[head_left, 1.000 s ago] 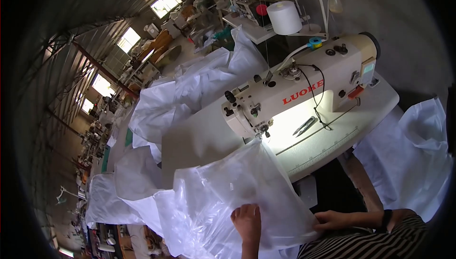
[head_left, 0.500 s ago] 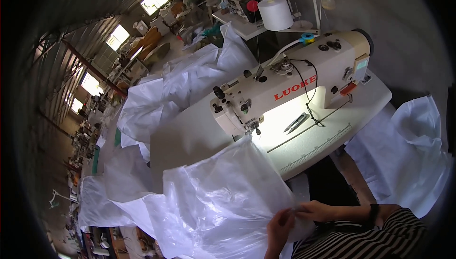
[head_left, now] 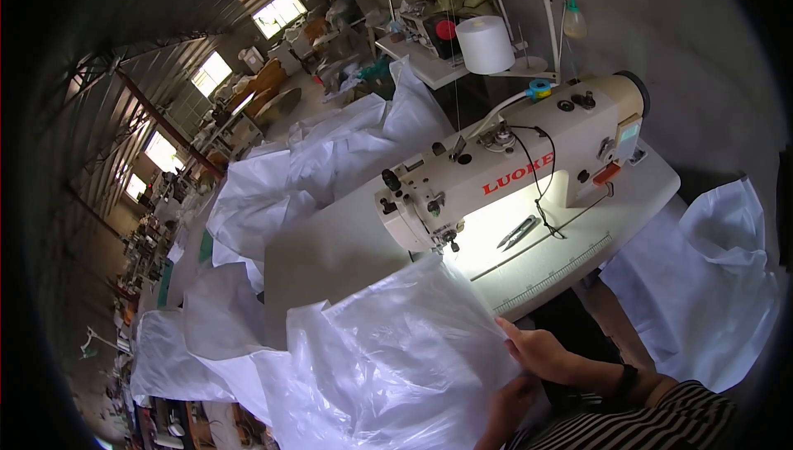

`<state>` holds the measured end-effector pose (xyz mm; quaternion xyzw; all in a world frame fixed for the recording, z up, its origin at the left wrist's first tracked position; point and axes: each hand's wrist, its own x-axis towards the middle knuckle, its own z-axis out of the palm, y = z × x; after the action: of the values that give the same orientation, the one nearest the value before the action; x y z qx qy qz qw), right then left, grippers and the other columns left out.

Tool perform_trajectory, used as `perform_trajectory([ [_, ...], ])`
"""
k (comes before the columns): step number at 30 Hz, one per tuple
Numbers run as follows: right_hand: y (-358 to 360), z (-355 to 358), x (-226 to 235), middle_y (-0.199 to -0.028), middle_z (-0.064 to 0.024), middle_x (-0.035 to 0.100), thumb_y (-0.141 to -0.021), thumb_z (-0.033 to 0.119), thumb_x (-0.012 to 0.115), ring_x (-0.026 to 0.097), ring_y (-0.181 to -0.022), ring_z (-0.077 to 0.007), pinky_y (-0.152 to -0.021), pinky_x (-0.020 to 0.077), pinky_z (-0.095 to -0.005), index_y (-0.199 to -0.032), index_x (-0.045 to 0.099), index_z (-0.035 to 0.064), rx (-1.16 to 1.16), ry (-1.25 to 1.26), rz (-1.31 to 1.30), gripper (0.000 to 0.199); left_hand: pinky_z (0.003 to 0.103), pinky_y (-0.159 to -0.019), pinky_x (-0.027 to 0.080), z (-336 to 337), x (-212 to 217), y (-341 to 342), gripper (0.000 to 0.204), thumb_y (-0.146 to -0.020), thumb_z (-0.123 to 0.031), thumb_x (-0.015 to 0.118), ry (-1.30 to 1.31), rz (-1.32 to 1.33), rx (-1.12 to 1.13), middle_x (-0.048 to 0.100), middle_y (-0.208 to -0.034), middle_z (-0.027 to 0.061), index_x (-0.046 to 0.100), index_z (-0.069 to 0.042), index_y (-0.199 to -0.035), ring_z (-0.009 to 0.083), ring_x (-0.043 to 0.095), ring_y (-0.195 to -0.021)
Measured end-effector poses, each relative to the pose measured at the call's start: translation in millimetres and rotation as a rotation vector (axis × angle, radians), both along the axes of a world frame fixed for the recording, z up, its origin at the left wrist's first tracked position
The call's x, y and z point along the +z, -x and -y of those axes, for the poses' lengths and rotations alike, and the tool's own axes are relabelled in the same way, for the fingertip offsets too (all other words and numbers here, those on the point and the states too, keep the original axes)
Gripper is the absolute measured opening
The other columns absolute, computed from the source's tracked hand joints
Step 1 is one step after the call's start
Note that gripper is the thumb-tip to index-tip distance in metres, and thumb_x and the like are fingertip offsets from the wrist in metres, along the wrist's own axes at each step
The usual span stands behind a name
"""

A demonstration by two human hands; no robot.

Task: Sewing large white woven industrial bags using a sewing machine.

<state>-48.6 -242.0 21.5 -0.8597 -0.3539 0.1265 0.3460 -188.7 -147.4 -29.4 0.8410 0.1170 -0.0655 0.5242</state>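
A large, shiny white plastic sheet [head_left: 388,359] drapes over the near side of the sewing machine table. Its upper corner lies beneath the needle area of a cream-coloured sewing machine [head_left: 512,161], whose lamp lights the bed. My right hand [head_left: 541,352] pinches the sheet's right edge just below the table's front rim. Lower down, close to my body, my left hand [head_left: 510,405] is curled at the same edge, its fingertips partly hidden. Thread snips [head_left: 517,232] lie on the lit bed, right of the needle.
More white sheeting [head_left: 322,149] is heaped behind the table at left, and another white piece [head_left: 694,277] hangs at right. A white thread cone [head_left: 484,45] stands behind the machine. A ruler scale [head_left: 553,272] runs along the table's front edge.
My right hand has slid up along the sheet's edge toward the needle, away from my left hand. The left hand has shifted slightly right. The view has tilted a little.
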Motion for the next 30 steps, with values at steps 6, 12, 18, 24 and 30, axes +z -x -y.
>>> perform_trajectory([
  [6, 5.1, 3.5, -11.0, -0.066, -0.0184, 0.064, -0.093, 0.015, 0.056, 0.064, -0.054, -0.0326, -0.050, 0.0515, -0.0440, -0.140, 0.041, 0.0000, -0.026, -0.014, 0.059, 0.051, 0.043, -0.091, 0.051, -68.1, 94.6, -73.2, 0.031, -0.087, -0.004, 0.062, -0.453, 0.615, 0.180, 0.063, -0.118, 0.0195, 0.062, -0.002, -0.118, 0.0383, 0.062, -0.107],
  [12, 4.0, 4.7, -1.3, -0.066, -0.0177, 0.064, -0.093, 0.014, 0.058, 0.065, -0.055, -0.0324, -0.051, 0.0524, -0.0409, -0.138, 0.044, -0.0006, -0.032, -0.112, 0.042, 0.050, 0.045, -0.107, 0.035, -108.1, 46.6, -129.3, 0.045, -0.089, -0.024, 0.063, -0.825, 0.470, 0.082, 0.055, -0.138, 0.0096, 0.057, -0.004, -0.129, 0.0270, 0.047, -0.130],
  [18, 2.1, 4.1, 7.8, -0.068, -0.0145, 0.065, -0.090, 0.012, 0.059, 0.065, -0.055, -0.0273, -0.050, 0.0522, -0.0366, -0.131, 0.053, -0.0009, 0.005, -0.184, 0.213, 0.043, 0.046, -0.104, 0.035, -102.4, 47.5, -130.7, 0.047, -0.086, -0.027, 0.065, -0.941, 0.429, 0.049, 0.052, -0.142, 0.0064, 0.058, -0.008, -0.129, 0.0275, 0.045, -0.131],
  [24, 6.4, 1.8, 5.4, -0.061, -0.0025, 0.061, -0.084, 0.012, 0.059, 0.062, -0.049, -0.0157, -0.043, 0.0490, -0.0291, -0.129, 0.058, 0.0015, 0.053, 0.148, 0.487, 0.046, 0.062, -0.105, 0.031, -78.0, 49.3, -113.7, 0.041, -0.090, -0.025, 0.058, -1.080, 0.387, -0.028, 0.051, -0.140, 0.0069, 0.056, -0.009, -0.128, 0.0326, 0.043, -0.132],
  [30, 2.8, -3.2, -3.4, -0.060, -0.0006, 0.060, -0.083, 0.009, 0.056, 0.061, -0.046, -0.0149, -0.040, 0.0475, -0.0274, -0.128, 0.058, -0.0003, 0.076, 0.163, 0.523, 0.046, 0.064, -0.107, 0.029, -81.8, 55.6, -70.9, 0.038, -0.089, -0.021, 0.059, -1.007, 0.389, -0.230, 0.055, -0.137, 0.0043, 0.056, -0.016, -0.127, 0.0302, 0.047, -0.131],
])
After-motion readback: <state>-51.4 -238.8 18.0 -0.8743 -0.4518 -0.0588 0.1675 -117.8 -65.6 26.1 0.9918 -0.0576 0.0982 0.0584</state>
